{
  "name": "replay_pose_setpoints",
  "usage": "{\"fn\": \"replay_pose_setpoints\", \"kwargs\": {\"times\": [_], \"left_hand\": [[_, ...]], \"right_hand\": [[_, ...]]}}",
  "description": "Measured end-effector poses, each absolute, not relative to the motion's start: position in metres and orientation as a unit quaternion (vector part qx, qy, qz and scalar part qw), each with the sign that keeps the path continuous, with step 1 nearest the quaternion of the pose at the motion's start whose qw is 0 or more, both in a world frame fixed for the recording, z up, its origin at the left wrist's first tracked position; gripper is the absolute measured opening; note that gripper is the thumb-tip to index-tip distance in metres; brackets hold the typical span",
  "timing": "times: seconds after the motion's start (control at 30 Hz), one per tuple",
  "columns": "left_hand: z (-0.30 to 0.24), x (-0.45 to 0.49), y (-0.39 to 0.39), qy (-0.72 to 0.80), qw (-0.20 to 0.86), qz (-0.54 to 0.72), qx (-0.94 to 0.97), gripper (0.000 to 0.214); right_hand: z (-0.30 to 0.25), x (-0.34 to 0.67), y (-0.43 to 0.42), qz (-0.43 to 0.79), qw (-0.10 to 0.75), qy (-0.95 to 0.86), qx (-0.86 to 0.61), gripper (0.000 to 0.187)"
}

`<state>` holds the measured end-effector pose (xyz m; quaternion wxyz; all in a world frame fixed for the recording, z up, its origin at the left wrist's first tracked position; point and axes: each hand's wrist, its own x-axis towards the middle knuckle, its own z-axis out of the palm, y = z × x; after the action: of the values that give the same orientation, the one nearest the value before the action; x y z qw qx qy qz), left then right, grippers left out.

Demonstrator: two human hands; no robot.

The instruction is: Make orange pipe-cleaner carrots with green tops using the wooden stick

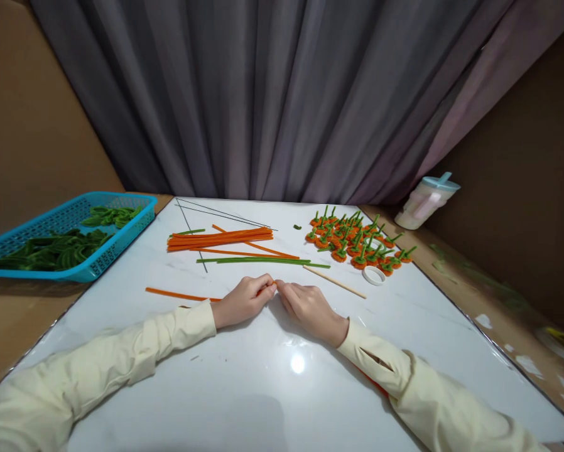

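Left hand (244, 301) and right hand (310, 309) meet, fingertips pinching an orange piece (275, 284) between them. An orange strip (183, 294) lies leftward, nearer the left hand, long axis crosswise (link to the piece unverified). Beyond: orange bundle (220, 239).

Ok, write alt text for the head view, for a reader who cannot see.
A person's left hand and right hand meet over a white tabletop, pinching a small orange piece. Beyond them lie orange strips and green strips, with a cluster of small pumpkin-like shapes to the right; a blue basket of green pieces sits at far left.
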<state>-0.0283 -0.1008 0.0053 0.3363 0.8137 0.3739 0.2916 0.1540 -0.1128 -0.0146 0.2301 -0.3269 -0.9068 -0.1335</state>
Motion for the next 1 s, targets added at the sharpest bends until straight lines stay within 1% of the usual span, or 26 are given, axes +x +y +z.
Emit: {"fn": "replay_pose_setpoints", "kwargs": {"times": [0.3, 0.5, 0.73, 1.0], "left_hand": [[0.0067, -0.0289, -0.1007, 0.366, 0.342, 0.286, 0.817, 0.023], [0.0069, -0.0305, -0.1016, 0.346, 0.352, 0.28, 0.824, 0.016], [0.0089, -0.0294, -0.1022, 0.36, 0.359, 0.276, 0.816, 0.025], [0.0058, -0.0286, -0.1011, 0.365, 0.345, 0.275, 0.82, 0.024]], "right_hand": [[-0.0135, 0.1538, -0.1138, -0.124, 0.239, -0.901, -0.34, 0.014], [-0.0157, 0.1552, -0.1115, -0.118, 0.249, -0.894, -0.354, 0.014], [-0.0151, 0.1539, -0.1115, -0.157, 0.253, -0.898, -0.325, 0.017], [-0.0148, 0.1532, -0.1126, -0.17, 0.245, -0.9, -0.319, 0.016]]}}
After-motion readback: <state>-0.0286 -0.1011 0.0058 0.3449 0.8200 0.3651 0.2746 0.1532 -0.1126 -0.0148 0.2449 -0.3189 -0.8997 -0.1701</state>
